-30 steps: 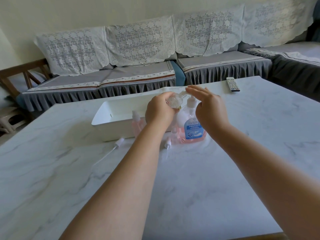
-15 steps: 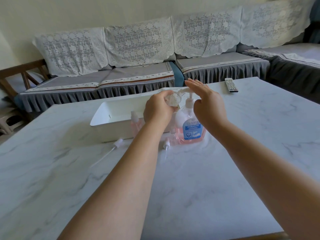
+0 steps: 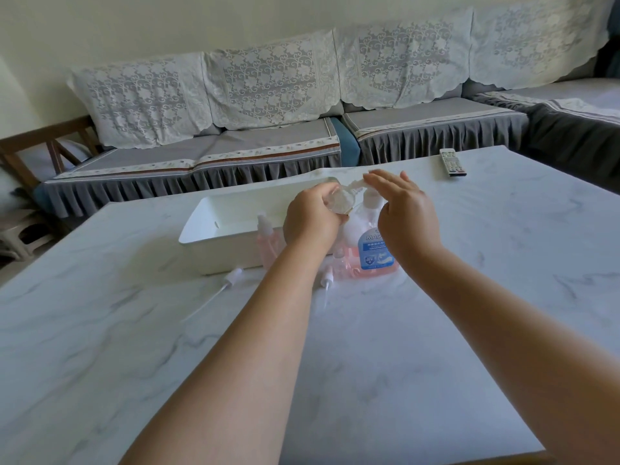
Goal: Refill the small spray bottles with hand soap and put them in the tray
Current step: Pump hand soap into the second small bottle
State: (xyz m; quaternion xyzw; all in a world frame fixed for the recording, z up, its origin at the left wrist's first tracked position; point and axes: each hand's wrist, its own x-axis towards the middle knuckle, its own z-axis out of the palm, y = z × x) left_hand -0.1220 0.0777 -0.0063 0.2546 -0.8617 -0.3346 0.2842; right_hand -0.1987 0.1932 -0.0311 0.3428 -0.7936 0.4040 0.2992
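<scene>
My left hand (image 3: 313,219) grips a small clear spray bottle (image 3: 339,202), tilted under the spout of the pink hand soap pump bottle (image 3: 372,253). My right hand (image 3: 406,213) lies flat, fingers straight, on top of the pump head. A small pink-filled spray bottle (image 3: 268,239) stands upright against the front of the white tray (image 3: 214,229). Another small bottle (image 3: 340,263) stands left of the soap bottle, partly hidden by my left arm. Two loose spray heads with tubes (image 3: 231,276) (image 3: 327,278) lie on the table.
A remote control (image 3: 452,162) lies at the far right of the marble table (image 3: 469,297). A grey sofa with lace covers (image 3: 268,129) runs behind the table. A wooden chair (image 3: 30,149) and a stool (image 3: 16,236) stand at the left.
My right hand has come down a little on the pump head. The left hand keeps the small bottle at the spout. The view shifted slightly.
</scene>
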